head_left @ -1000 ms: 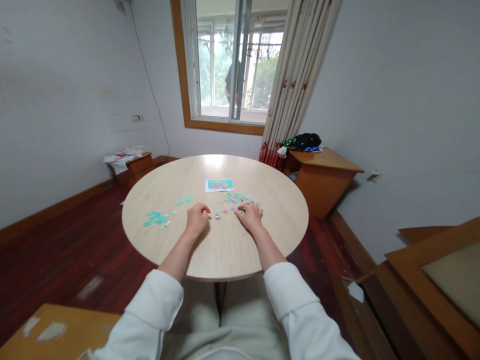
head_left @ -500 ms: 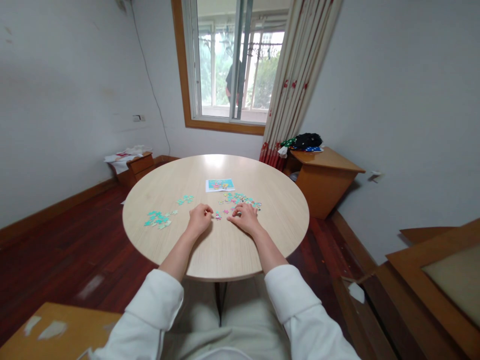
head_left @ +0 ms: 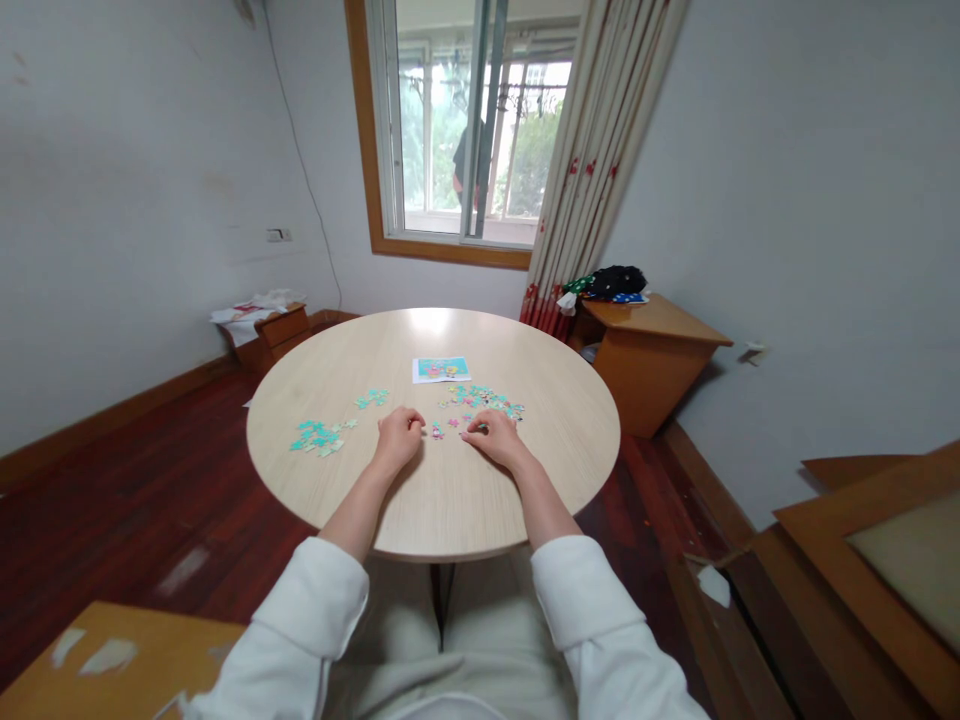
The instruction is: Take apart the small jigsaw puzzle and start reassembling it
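My left hand (head_left: 401,436) rests on the table with its fingers curled together; whatever they may hold is hidden. Just right of it lies a small joined cluster of pink and blue puzzle pieces (head_left: 437,431). My right hand (head_left: 493,436) has thumb and forefinger pinched low over the table, a tiny puzzle piece showing at their tips. A loose pink puzzle piece (head_left: 453,423) lies between the hands. Behind my right hand spreads a mixed pile of puzzle pieces (head_left: 480,396), partly covered by that hand.
The round table (head_left: 450,520) also bears a picture card (head_left: 441,370), a small group of teal pieces (head_left: 372,398) and a larger teal pile (head_left: 318,437) at left. A wooden desk (head_left: 652,340) with cloths stands behind right. A person (head_left: 466,165) is outside the window.
My right hand's fingers have drawn together into a pinch and shifted slightly right. My left hand stays beside the joined pieces, nearly still.
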`<state>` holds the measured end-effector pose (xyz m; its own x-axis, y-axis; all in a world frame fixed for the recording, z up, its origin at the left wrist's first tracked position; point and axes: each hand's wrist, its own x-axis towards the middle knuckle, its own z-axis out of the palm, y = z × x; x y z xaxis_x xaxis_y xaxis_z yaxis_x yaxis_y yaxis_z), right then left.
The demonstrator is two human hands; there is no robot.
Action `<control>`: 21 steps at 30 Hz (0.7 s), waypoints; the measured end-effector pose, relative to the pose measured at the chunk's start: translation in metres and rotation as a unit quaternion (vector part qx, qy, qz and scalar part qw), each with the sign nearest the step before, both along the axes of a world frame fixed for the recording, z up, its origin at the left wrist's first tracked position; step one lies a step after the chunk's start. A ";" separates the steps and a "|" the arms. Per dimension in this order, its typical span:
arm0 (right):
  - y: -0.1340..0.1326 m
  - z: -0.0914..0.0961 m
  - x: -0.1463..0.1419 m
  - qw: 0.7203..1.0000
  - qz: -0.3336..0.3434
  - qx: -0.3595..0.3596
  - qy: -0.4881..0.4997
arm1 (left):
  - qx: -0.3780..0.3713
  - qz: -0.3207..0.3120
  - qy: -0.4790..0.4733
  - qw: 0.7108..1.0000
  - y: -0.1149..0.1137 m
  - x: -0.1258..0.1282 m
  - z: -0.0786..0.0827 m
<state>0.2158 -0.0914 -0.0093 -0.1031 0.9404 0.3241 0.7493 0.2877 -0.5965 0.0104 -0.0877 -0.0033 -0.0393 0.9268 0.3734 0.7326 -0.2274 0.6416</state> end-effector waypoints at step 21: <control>-0.009 0.004 -0.017 0.986 0.092 0.037 0.135 | -0.029 -0.027 0.024 0.999 -0.007 0.004 0.008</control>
<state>0.1987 -0.1001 -0.0055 -0.1701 0.8867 0.4299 0.4971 0.4539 -0.7395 0.0142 -0.0952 0.0043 0.0281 0.9474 0.3188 0.7511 -0.2305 0.6186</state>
